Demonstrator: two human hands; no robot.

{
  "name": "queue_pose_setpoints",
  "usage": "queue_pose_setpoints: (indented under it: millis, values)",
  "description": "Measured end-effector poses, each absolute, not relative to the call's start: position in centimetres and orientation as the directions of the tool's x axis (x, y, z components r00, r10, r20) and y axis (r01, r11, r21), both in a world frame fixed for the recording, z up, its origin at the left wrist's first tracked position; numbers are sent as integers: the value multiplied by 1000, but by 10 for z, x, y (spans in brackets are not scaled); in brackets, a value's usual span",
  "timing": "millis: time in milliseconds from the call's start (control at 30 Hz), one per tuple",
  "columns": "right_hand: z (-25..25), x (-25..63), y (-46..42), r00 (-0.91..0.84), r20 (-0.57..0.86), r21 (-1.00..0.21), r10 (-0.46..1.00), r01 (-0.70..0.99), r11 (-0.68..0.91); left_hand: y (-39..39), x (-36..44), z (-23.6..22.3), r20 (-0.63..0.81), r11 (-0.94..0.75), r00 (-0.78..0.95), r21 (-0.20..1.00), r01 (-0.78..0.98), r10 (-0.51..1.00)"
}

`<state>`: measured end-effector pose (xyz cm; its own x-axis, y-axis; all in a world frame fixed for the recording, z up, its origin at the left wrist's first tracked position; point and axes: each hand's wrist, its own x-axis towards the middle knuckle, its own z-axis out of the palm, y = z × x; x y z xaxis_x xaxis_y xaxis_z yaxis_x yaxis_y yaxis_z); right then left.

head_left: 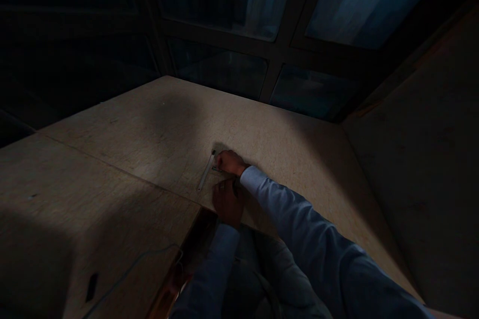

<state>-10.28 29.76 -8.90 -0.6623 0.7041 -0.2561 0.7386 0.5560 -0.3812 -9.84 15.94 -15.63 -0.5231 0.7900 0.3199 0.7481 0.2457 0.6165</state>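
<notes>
My right hand (230, 162) is closed, fingers curled, low over the tan surface (262, 132). Whatever it grips is hidden. A small dark metallic piece (216, 168) shows just below its fingertips; whether the fingers touch it I cannot tell. Just below, my left hand (227, 203) is closed too, its fingers bent toward the surface. Beside its thumb is a dark curved shape (235, 188), too dim to name. Left of both hands lies a thin, light metal strip-like tool (205, 172), slanting, with a dark upper end.
Dark-framed windows (277, 55) line the far edge, and a wall (419, 159) rises at right. A seam (123, 172) crosses the surface. At lower left are a pale cable (138, 257) and a black slot-like patch (92, 287). A dark brown-edged opening (198, 229) lies near my left forearm.
</notes>
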Motion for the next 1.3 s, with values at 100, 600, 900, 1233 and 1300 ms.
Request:
queue_pose_setpoints:
  millis: [100, 600, 900, 1233, 1300]
  values:
    - [-91, -98, 295, -674, -228, -445, 703, 714, 540, 160, -98, -159, 337, 241, -529, 618, 748, 779]
    - [-118, 58, 253, -578, 177, -816, 796, 366, 448, 162, -96, -156, 332, 244, -532, 621, 745, 779]
    - [-138, 212, 196, -133, 24, -905, 991, 417, 78, 165, -94, -160, 402, 233, -514, 569, 789, 758]
    - [-134, 279, 158, 236, -23, -970, 972, 228, -79, 166, -86, -150, 300, 302, -565, 609, 734, 769]
    - [-136, 279, 158, 201, -9, -969, 979, 241, -58, 166, -87, -154, 331, 289, -558, 597, 748, 761]
